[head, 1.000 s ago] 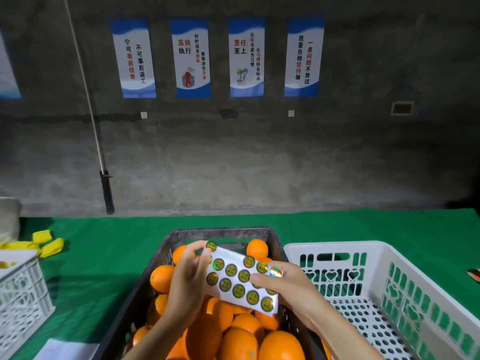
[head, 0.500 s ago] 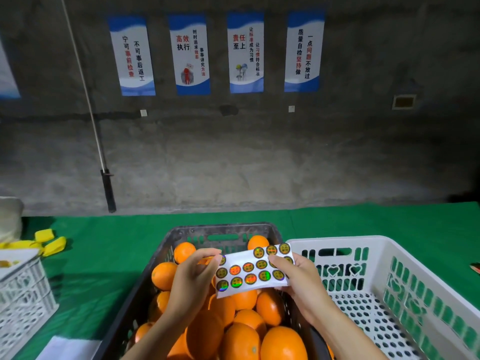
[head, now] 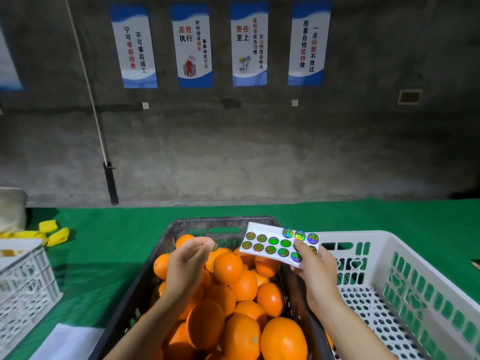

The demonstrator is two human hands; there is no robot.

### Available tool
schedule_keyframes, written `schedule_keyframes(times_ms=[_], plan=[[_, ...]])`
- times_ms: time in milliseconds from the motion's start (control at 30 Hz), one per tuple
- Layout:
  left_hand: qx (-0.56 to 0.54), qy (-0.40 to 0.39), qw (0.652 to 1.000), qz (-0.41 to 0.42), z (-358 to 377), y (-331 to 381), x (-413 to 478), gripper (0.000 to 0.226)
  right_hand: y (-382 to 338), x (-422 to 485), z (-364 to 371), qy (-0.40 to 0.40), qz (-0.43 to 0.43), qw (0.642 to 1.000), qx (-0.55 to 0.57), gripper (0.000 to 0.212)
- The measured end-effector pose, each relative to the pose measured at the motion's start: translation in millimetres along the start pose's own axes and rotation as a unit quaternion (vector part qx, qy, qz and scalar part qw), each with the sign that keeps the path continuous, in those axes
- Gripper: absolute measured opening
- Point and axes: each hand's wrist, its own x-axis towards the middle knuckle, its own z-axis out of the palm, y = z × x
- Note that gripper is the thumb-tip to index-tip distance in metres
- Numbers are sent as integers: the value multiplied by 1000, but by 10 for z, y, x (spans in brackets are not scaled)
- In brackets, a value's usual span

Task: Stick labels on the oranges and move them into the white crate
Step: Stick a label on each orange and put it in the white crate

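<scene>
**A:** Progress?

**B:** Early. No orange seen on the visible floor of the white crate (head: 389, 236), right side of the bench (head: 117, 229). No labelled orange spotted anywhere.

**A:** Fruit location?

**B:** Oranges (head: 228, 268) all heaped in the dark crate (head: 146, 274), centre near, just left of the white crate.

**A:** Left grip?

**B:** Left grip (head: 185, 266) above the heap, thumb and forefinger pinched on what looks like one round label (head: 214, 246). Mostly hidden, so a judgement. No contact with any orange.

**A:** Right grip?

**B:** Right grip (head: 315, 274) closed on the near right end of the label sheet (head: 270, 241), thumb on top. Sheet held up over the far right corner of the dark crate. Plenty of labels on it, with a bare patch in the far row.

**A:** Remaining?

**B:** Probably almost everything. Press the pinched label onto an orange, carry that orange right into the white crate, then repeat for the whole heap.

**A:** Anything else?

**B:** Small white crate (head: 26, 281) near left, yellow bits (head: 54, 232) far left on the bench, posters (head: 193, 45) on the far wall.
</scene>
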Motion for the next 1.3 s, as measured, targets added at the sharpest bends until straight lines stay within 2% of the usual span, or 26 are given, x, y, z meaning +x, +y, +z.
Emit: schedule_keyframes(times_ms=[100, 167, 433, 567, 667, 733, 800, 833, 900, 1000, 1100, 1200, 1300], plan=[[112, -86, 990, 3, -35, -43, -16, 17, 17, 76, -61, 28, -4, 1000, -8, 10], [155, -109, 981, 35, -49, -66, -46, 16, 39, 106, -76, 38, 1, 999, -19, 9], [197, -139, 970, 29, -30, -120, -51, 12, 46, 90, -75, 25, 0, 999, -28, 8], [253, -109, 959, 61, 4, -104, -27, 16, 38, 64, -50, 11, -11, 1000, -27, 10], [297, -98, 948, 65, 10, -118, 21, 5, 31, 52, -49, 5, -17, 999, -39, 9], [292, -150, 944, 16, 2, -163, 28, 26, 32, 44, -45, -3, -21, 999, -43, 10], [341, -215, 915, -2, -14, -240, 29, 52, 30, 35, -40, -7, -25, 998, -49, 11], [373, -240, 896, 3, -13, -259, 37, 57, 30, 33, -39, -9, -26, 998, -52, 11], [383, -261, 886, -1, -20, -267, 49, 60, 25, 24, -41, -11, -27, 998, -56, 11], [293, -263, 919, 2, -25, -211, 55, 52, 18, 12, -40, -13, -28, 998, -57, 10], [261, -283, 922, 40, 11, -124, 67, 44, 7, 4, -32, -12, -26, 998, -52, 10], [323, -306, 894, 39, 50, -145, 80, 60, 3, -7, -32, -8, -27, 998, -58, 11], [338, -284, 897, -10, 61, -142, 52, 82, 0, -20, -25, -11, -27, 998, -53, 10]])
